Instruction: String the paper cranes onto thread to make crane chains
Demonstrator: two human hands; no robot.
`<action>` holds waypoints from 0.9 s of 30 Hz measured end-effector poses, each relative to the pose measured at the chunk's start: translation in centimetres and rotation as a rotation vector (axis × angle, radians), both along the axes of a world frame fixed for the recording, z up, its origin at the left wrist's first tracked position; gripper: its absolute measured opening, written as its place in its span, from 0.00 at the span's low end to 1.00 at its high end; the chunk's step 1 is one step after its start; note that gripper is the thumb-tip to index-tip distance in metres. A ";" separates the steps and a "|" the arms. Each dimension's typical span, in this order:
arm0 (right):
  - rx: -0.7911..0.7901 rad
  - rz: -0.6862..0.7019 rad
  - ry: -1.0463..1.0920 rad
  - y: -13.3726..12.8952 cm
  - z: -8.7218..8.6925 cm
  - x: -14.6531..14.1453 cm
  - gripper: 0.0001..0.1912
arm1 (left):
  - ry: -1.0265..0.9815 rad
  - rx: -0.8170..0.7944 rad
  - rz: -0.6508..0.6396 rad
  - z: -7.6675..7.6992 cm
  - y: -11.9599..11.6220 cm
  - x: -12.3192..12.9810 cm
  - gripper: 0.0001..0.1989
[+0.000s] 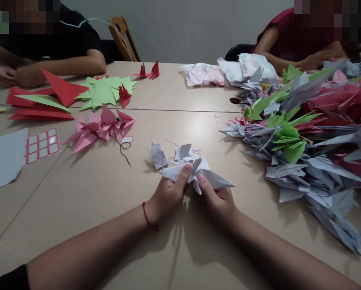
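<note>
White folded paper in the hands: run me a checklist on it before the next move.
1. Left hand has a grip: ok, its thumb presses on the white folded paper.
2. Right hand has a grip: ok, its thumb is on the same paper.
3. Every white piece within the grip: not ok, a white folded piece sits beyond the left hand.
4. Dark cord apart from both hands: ok, it lies off to the left.
5. Mixed paper pile apart from the right hand: ok.
6. Underside of the held paper sound: cannot tell, it is hidden.
</note>
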State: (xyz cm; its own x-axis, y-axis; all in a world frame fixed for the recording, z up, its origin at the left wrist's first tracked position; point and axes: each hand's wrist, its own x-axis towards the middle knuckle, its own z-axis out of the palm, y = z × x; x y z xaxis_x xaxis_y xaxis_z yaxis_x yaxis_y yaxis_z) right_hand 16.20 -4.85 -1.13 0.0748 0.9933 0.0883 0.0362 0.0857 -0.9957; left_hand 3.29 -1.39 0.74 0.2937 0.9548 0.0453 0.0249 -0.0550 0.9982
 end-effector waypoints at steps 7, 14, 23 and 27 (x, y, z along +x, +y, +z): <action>-0.048 -0.049 0.078 0.4 0.1 0.1 0.14 | 0.138 0.093 -0.112 -0.3 -0.2 -0.3 0.14; -0.075 -0.051 0.030 0.3 0.4 0.1 0.17 | 0.124 0.108 -0.105 -0.5 -0.2 -0.3 0.14; -0.090 -0.061 0.039 0.1 0.4 0.0 0.23 | 0.105 0.089 -0.092 -0.1 -0.2 -0.1 0.15; -0.092 -0.044 0.092 0.2 0.2 0.0 0.22 | 0.091 0.068 -0.092 0.1 -0.3 -0.1 0.16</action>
State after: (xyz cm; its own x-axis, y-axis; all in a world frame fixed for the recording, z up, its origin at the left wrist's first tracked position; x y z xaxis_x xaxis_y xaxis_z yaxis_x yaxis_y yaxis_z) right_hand 16.17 -4.61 -0.94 0.1220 0.9924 -0.0127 -0.0542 -0.0061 -0.9985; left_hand 3.16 -1.65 0.80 0.3859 0.9192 0.0782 0.1064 -0.1285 0.9860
